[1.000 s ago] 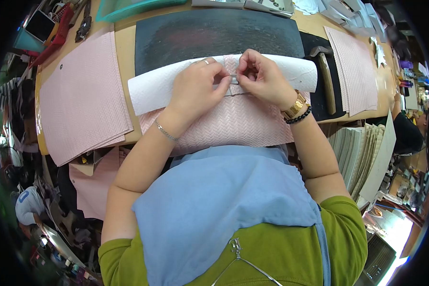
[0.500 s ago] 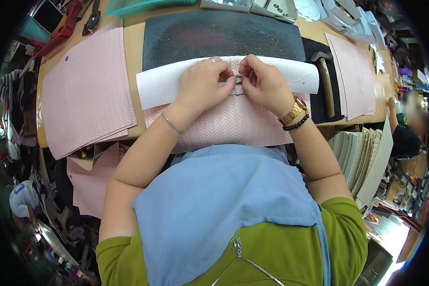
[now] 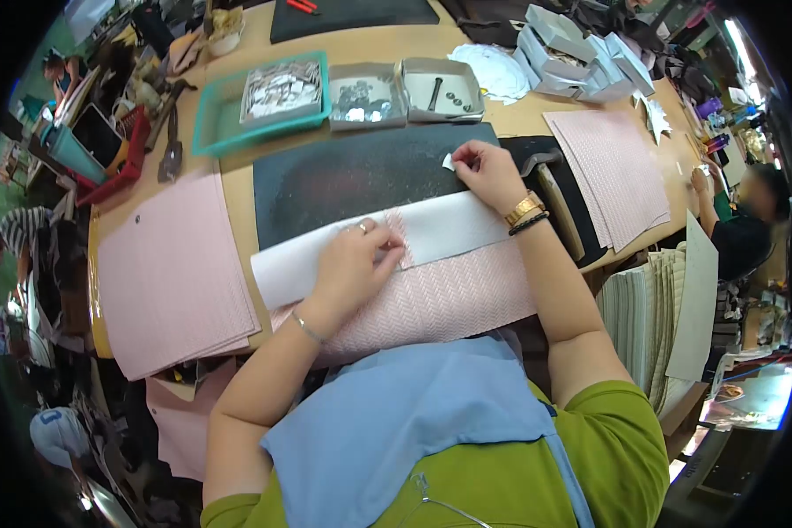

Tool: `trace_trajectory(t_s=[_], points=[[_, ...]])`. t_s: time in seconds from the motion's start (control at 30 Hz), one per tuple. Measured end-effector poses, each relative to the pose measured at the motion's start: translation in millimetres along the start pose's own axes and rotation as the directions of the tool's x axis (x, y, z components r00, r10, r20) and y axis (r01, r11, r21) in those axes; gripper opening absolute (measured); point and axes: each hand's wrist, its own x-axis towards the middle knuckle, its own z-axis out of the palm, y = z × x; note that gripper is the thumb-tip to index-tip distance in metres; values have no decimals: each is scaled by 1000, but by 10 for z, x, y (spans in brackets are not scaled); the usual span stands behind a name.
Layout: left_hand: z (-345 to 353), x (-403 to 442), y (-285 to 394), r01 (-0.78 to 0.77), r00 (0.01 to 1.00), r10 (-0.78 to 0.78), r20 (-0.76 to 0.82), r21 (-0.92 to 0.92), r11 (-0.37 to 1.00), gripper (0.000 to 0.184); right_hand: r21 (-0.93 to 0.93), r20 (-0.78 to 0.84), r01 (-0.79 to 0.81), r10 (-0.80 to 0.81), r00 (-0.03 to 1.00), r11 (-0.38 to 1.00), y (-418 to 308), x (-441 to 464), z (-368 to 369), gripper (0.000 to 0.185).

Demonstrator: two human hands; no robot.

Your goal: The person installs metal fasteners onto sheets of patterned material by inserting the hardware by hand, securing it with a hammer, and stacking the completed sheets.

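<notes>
A pink herringbone-textured sheet (image 3: pixel 453 295) lies in front of me, its far part folded over to show the white backing (image 3: pixel 458 224). A narrow pink strip (image 3: pixel 402 238) crosses that white fold. My left hand (image 3: pixel 354 264) rests over the fold, fingers curled and fingertips closed on the sheet beside the strip. Farther right, my right hand (image 3: pixel 495 176) is raised above the dark board (image 3: pixel 352 180), pinching a small white scrap of paper (image 3: pixel 449 162). Just beyond that wrist lies a hammer (image 3: pixel 559 202), partly hidden.
Stacks of pink sheets (image 3: pixel 172 273) (image 3: pixel 607 172) lie on both sides. Behind the board stand a teal basket (image 3: pixel 216 119), a box of shiny metal pieces (image 3: pixel 361 101) and a box of small dark parts (image 3: pixel 442 88). A co-worker (image 3: pixel 752 216) sits at right.
My hands, together at the strip before, are now apart. The right has moved to the far right with the white scrap; the left stays near the strip. The view has tilted up.
</notes>
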Motion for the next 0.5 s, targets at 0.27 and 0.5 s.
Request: trace_trajectory(t_s=[0.27, 0.5], points=[[-231, 63, 29, -96, 944, 80, 321, 33, 995, 26, -200, -88, 578, -602, 794, 791, -333, -432, -21, 30], [-419, 935, 265, -62, 817, -21, 576, 125, 990, 22, -27, 114, 596, -590, 799, 802, -296, -776, 217, 17]])
